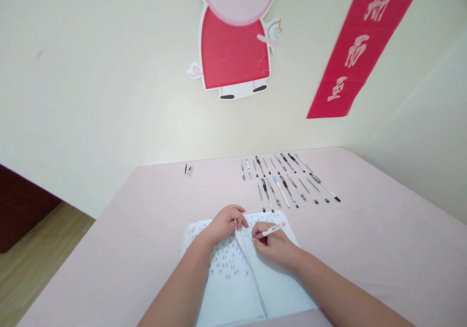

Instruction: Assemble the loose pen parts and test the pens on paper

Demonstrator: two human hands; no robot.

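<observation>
An open notebook (280, 288) lies at the front of the table, with rows of handwriting on its left page and at the top of its right page. My right hand (272, 244) grips a white pen with a pink end (272, 230), its writing tip hidden by the fingers near the upper right page. At the notebook's middle fold, my left hand (229, 222) has curled fingers holding the page near the top. A page edge stands slightly raised below these fingers.
Several pens (280, 190) lie in two rows beyond the notebook. A small clear object (189, 171) and a short dark stick (186, 168) are at the back left of the pink table (127, 249). The wall behind bears a cartoon pig cutout (235, 49) and a red banner (350, 69).
</observation>
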